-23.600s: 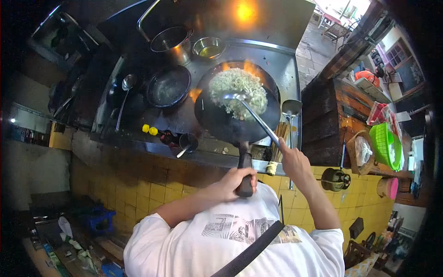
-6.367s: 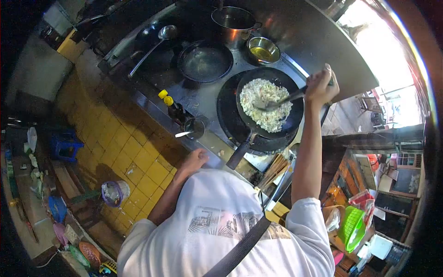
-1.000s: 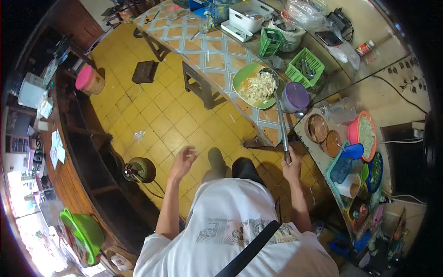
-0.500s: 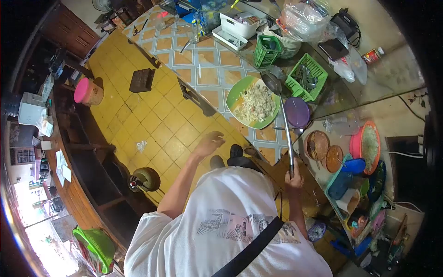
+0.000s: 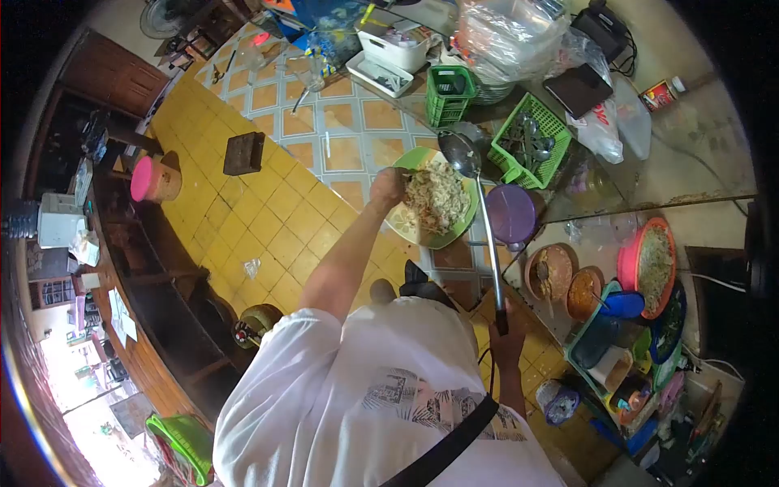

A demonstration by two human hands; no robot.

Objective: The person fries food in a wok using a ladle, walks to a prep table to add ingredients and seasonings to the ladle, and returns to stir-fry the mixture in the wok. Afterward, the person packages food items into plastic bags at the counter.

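Note:
My right hand (image 5: 507, 337) is wrapped round the dark grip of a long-handled metal ladle (image 5: 489, 219). The ladle's round bowl lies beyond the right side of a green plate (image 5: 465, 227) on the tiled table. Pale shredded food with a browner patch (image 5: 438, 195) fills the plate. At the plate's left rim is my left hand (image 5: 388, 187), its fingers curled closed against the food's edge. Those fingertips are hidden, so what they grip cannot be made out. A purple round container (image 5: 511, 213) stands just right of the ladle handle.
Behind the plate sit a green basket of cutlery (image 5: 531, 140), a smaller green basket (image 5: 449, 93) and a white bin (image 5: 393, 53). To the right are brown bowls (image 5: 548, 272), a red basin (image 5: 649, 268) and a blue scoop (image 5: 622, 304). A pink-topped bucket (image 5: 156, 180) stands on the floor.
My left hand has moved up from beside the table to the plate's left rim and closed. The food looks shifted, with more brown showing. My right hand still holds the ladle.

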